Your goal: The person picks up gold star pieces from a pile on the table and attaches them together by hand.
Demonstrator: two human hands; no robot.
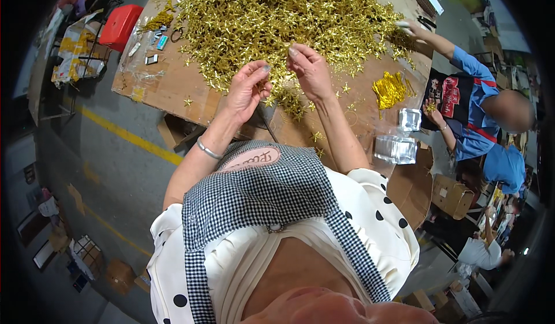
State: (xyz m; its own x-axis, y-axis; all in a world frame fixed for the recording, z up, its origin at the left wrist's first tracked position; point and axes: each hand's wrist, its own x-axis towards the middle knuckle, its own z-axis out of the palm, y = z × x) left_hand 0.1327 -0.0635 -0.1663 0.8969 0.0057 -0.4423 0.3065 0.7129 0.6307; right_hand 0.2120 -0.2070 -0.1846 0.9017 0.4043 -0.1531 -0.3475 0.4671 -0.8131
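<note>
A big heap of shiny gold star ornaments [277, 17] covers the far part of the wooden table [167, 95]. In front of its near edge my left hand [247, 89] is raised, thumb and fingers closed together. Specks of gold show by its fingertips, too small to name. My right hand [312, 75] is a short way to the right, its thumb and forefinger pinched together; what lies in the pinch cannot be made out. A small cluster of gold stars [293, 103] is below and between the hands near the table's edge. A single gold star [188, 101] lies apart at the left.
A bundle of gold ties [390, 91] and clear plastic boxes [395, 149] sit on the right. Across the right edge a co-worker in a blue shirt [471, 78] reaches into the heap. A red stool [120, 28] stands left of the table; a cardboard box [452, 197] is at right.
</note>
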